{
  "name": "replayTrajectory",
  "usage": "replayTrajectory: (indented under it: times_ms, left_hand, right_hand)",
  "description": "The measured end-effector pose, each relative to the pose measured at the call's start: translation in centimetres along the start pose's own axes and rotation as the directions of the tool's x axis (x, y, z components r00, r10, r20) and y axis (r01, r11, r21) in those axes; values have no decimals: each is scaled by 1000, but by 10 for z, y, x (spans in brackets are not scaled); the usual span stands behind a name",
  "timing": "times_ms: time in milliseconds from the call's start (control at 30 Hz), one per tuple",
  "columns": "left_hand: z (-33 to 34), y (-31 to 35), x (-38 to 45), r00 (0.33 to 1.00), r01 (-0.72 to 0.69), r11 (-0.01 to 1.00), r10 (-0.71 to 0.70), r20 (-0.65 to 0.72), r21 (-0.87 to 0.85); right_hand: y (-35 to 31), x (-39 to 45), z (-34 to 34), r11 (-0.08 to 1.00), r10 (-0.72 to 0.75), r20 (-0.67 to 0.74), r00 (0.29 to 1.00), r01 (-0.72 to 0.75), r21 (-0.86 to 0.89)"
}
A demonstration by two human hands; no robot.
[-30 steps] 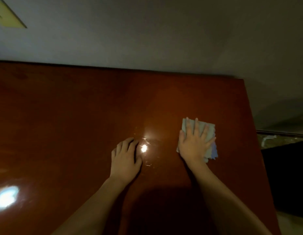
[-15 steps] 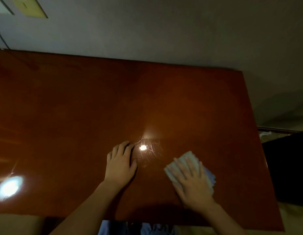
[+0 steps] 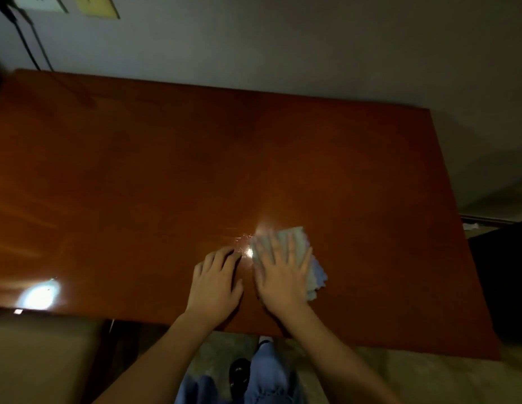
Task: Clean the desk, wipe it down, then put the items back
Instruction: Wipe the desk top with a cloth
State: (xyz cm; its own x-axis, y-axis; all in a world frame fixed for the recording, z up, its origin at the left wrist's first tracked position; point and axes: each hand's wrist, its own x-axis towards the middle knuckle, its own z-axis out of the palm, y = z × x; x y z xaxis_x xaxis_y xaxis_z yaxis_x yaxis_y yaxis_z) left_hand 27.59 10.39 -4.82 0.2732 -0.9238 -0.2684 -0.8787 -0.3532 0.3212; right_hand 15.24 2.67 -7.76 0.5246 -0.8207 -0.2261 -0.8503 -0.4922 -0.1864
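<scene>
Nearest us, our two bare forearms reach over the front edge of the glossy reddish-brown wooden worktop [image 3: 137, 176]. Our left hand [image 3: 214, 282] rests flat on the bare wood, fingers [image 3: 221, 258] straight and close together, holding nothing. Just beside it, our right hand [image 3: 283, 275] presses down on the folded pale grey-green and lilac cleaning cloth [image 3: 313, 275], fingers straight and slightly spread; the cloth shows beyond our fingertips and to their right.

To wipe well, we judge it best to keep the palm flat, press evenly, and overlap each pass toward the unwiped far side.

Beyond our fingers, glare spots hide the surface finish. The room is dim, the worktop's left end is cut off, and no items to return are visible.
</scene>
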Motion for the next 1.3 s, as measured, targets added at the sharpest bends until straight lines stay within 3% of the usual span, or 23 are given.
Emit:
replayTrajectory:
  times_ms: [100, 233, 400, 533, 600, 700, 800, 900, 967, 1067, 1200, 1300]
  left_hand:
    - [-1, 1, -7, 1000, 13, 1000, -13, 2, -12]
    - [-3, 9, -10, 1000, 16, 1000, -16, 4, -4]
    - [-3, 16, -10, 999, -10, 1000, 10, 46, 8]
    - [-2, 22, -3, 999, 4, 1000, -4, 33, 2]
    - [0, 30, 0, 1000, 9, 1000, -9, 21, -15]
    - [3, 45, 6, 1000, 0, 1000, 1, 18, -17]
    - [6, 67, 21, 998, -45, 999, 45, 31, -26]
    - [9, 87, 39, 995, -85, 996, 86, 46, -17]
    - [10, 98, 50, 995, -87, 996, 88, 36, -31]
    - [9, 108, 64, 998, -60, 996, 62, 24, -60]
    - [5, 111, 82, 999, -43, 996, 43, -6, -75]
    - [0, 110, 95, 1000, -12, 998, 12, -12, -65]
  right_hand:
    - [13, -42, 10, 983, -175, 27, 984, 176, -43]
    - [70, -76, 10, 981, -160, 35, 987, 163, -108]
    - [129, -63, -10, 988, 151, -20, 988, -151, -26]
    - [106, -14, -25, 879, 466, -15, 885, -461, 124]
    - [82, -3, -24, 917, 384, 10, 923, -383, 113]
    - [61, -16, -13, 996, 88, 19, 996, -87, -14]
    - [81, -46, -9, 982, -168, 79, 983, 173, -69]
    - [135, -66, -15, 952, -264, 97, 960, 275, -133]
    - [175, -70, -20, 972, -190, 68, 979, 197, -130]
    - [220, -51, -28, 992, 103, 55, 993, -99, -72]
    - [213, 19, -48, 890, 452, -31, 892, -448, 78]
    - [175, 71, -58, 885, 455, -7, 891, -451, 111]
